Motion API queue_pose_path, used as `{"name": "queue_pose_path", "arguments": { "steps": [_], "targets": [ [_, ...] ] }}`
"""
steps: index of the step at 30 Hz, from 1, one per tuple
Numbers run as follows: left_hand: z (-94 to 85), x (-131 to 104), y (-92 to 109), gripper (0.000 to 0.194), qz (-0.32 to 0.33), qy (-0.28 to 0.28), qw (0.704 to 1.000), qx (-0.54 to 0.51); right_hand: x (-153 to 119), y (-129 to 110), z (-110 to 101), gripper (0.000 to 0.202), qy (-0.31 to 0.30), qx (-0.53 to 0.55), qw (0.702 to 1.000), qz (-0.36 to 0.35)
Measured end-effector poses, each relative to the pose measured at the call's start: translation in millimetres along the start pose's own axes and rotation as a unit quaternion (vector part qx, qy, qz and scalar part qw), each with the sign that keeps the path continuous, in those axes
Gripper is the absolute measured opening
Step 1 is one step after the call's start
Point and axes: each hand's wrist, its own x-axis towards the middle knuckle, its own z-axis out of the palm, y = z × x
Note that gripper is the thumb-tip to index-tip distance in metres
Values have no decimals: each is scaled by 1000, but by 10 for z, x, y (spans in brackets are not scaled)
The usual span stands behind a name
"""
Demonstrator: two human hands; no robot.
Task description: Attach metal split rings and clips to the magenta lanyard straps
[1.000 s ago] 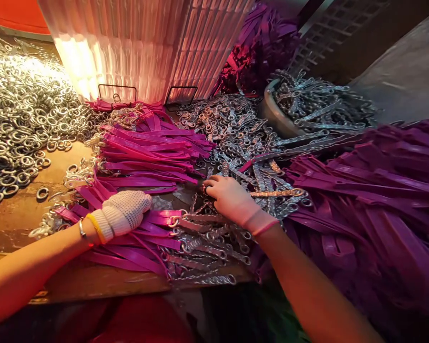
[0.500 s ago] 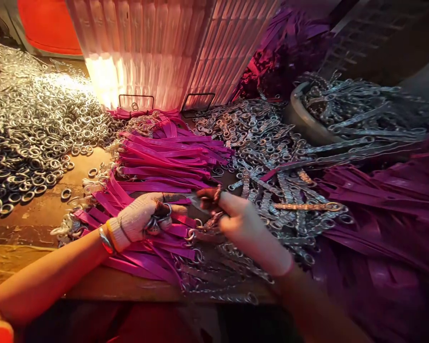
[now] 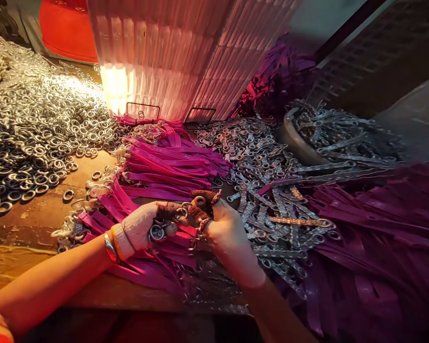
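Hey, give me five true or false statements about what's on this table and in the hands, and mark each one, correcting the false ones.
1. The left hand holds metal rings. True.
2. The big ring pile is at the picture's right. False: the ring pile is at the left.
3. A bracelet is on the left wrist. True.
4. The straps behind the hands are green. False: those straps are pink.
5. The bowl is heaped with metal strips. True.

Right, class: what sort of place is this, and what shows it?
Probably a workshop: a heap of metal rings, pink straps laid side by side, and a container piled with metal strips.
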Motion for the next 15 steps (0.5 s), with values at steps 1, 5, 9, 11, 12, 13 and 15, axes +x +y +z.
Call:
{"name": "queue_pose_path", "arguments": {
  "steps": [1,5,9,11,12,13,15],
  "targets": [
    [-3,4,-13,22,-9,6,1000,-14,-10,17,7,29,12,-10,1000,-9],
    [10,19,-65,18,-9,0,1000,4,-40,4,85,25,46,-51,996,-56],
    [50,-25,-41,16,58,37,992,102,-60,-87,131,25,38,-76,994,-63],
    [77,-73,-2,15,71,68,984,150,-79,-112,125,23,26,-89,994,-54],
    [88,-94,13,14,69,74,982,161,-92,-115,117,24,22,-88,994,-55],
    [95,-106,19,13,61,68,982,164,-108,-112,108,25,20,-85,994,-60],
    [94,-98,-1,12,47,36,986,155,-135,-98,87,33,10,-89,992,-85]
  ]
}}
